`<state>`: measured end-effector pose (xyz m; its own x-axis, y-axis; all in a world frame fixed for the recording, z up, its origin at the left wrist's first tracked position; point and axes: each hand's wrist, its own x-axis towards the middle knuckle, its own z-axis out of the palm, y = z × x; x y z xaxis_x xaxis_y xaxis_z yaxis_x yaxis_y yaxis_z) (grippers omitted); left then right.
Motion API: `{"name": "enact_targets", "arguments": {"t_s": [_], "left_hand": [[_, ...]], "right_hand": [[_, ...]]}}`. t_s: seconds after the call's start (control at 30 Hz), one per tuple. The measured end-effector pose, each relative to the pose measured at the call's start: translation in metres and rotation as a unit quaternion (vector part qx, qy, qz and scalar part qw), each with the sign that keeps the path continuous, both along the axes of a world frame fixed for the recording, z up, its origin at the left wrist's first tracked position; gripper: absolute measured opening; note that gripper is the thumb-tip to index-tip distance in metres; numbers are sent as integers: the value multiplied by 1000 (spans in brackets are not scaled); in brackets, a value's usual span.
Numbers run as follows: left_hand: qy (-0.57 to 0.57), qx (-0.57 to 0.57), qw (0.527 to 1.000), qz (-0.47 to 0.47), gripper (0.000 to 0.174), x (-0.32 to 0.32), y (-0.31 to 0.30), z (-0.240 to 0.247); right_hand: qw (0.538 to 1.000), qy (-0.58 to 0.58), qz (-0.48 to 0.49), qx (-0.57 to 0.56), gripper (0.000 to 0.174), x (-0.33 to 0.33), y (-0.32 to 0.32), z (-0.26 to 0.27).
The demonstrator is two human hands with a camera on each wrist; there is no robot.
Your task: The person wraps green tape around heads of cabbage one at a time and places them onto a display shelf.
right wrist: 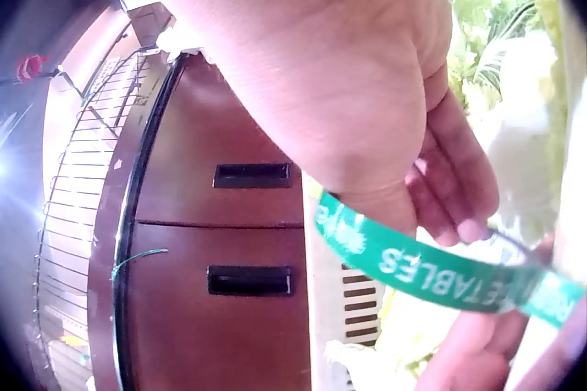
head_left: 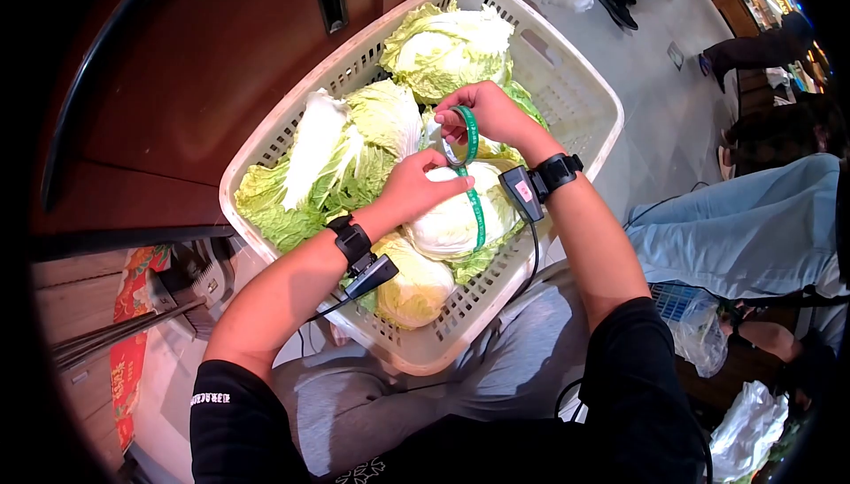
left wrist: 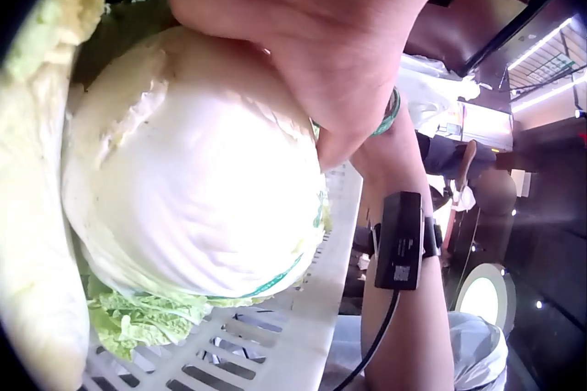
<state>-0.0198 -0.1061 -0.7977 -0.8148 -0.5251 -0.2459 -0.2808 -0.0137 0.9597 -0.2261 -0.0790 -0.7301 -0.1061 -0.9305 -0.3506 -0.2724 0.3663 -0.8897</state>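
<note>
Green tape roll [head_left: 471, 132] in right hand [head_left: 493, 116] — strip [head_left: 479, 213] across cabbage [head_left: 440, 225] below.

My tape [right wrist: 431, 276] is bright green, printed with white lettering. The taped cabbage [head_left: 438, 225] is creamy white, the cabbage nearest me [head_left: 412, 291] pale yellow. The basket [head_left: 609, 119] is off-white, the cabinet [head_left: 177, 85] dark red-brown with black handles [right wrist: 252, 280]. I wear grey trousers [head_left: 345, 404], black wrist straps [head_left: 350, 238] and black sleeves [head_left: 243, 431], the left one marked in white. A red banner [head_left: 131, 351] carries a yellowish floral pattern.
</note>
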Motion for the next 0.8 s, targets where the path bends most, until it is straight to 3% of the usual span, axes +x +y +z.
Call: {"name": "enact_targets", "arguments": {"t_s": [0.1,0.27,0.4,0.5,0.6,0.73,0.77,0.8], "left_hand": [[1,54,999,-4,36,-4,-8,-9],[-15,118,993,23,38,-5,-5,3],[7,183,983,33,50,-5,-5,-6],[-71,96,992,43,54,-6,-7,-17],[-155,58,983,-78,58,-9,-20,-26],[-149,104,981,-65,57,-8,-17,-6],[-139,128,981,-51,55,-6,-14,3],[-128,151,980,-37,53,-4,-13,8]], "right_hand": [[998,64,12,23,19,5,-4,2],[996,74,58,8,19,10,-5,-5],[996,-82,14,27,21,1,-3,-34],[990,-142,11,-11,26,0,3,-57],[996,-81,8,-35,33,5,13,-69],[987,135,89,-1,43,9,19,-58],[989,117,82,-40,47,9,23,-65],[992,101,76,-3,47,10,24,-60]]}}
